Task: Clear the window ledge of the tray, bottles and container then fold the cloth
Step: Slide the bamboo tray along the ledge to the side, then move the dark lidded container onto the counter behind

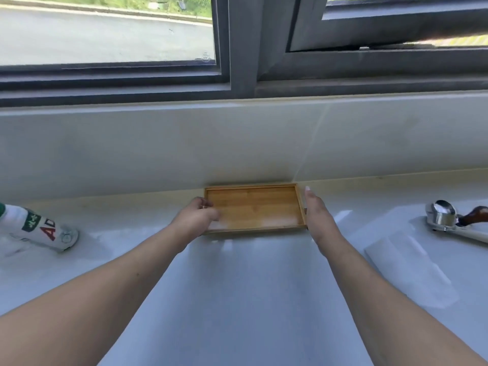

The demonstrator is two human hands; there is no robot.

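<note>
Against the far wall, on the pale counter (250, 286), lies the rectangular bamboo tray (254, 208). Left hand (196, 216) grasps its left edge; right hand (317, 216), fingers straight, rests flat beside its right edge.

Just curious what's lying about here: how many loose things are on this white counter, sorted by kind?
Wooden tray: 1
White bottle lying on its side: 1
Metal tap: 1
Total: 3
The left hand and right hand flank the tray.
</note>
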